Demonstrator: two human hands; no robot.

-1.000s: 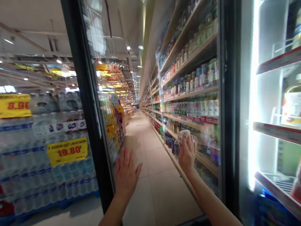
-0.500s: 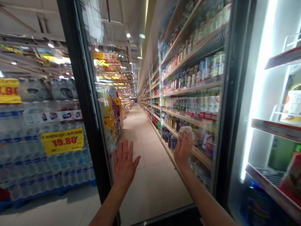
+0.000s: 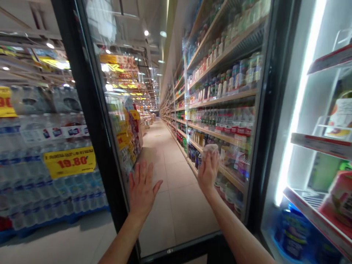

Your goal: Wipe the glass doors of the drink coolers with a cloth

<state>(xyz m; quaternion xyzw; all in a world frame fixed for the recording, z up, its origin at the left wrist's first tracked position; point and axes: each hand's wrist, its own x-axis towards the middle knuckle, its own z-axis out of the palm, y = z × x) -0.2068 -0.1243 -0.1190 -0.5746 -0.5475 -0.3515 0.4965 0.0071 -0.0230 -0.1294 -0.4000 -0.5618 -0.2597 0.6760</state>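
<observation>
My left hand [image 3: 142, 192] is spread against the lower left of a glass door [image 3: 178, 216], fingers apart and holding nothing. On the right side of the pane, my right hand [image 3: 206, 175] presses a crumpled whitish cloth [image 3: 211, 149] to the glass. The cloth sticks out above the fingertips, and the palm hides part of it. A black frame [image 3: 79, 91] borders the door, which stands open. An aisle and long shelves of bottles show in the glass.
Right of the door is a lit cooler with wire shelves [image 3: 316, 145] carrying drinks and blue bottles [image 3: 293, 231] low down. Packs of bottled water [image 3: 55, 194] are stacked on the left, with a yellow price sign [image 3: 70, 161]. Pale floor [image 3: 68, 245] lies before them.
My right hand and the cloth have moved slightly left and up over the glass. The left hand stays spread in nearly the same place. The view has shifted a little.
</observation>
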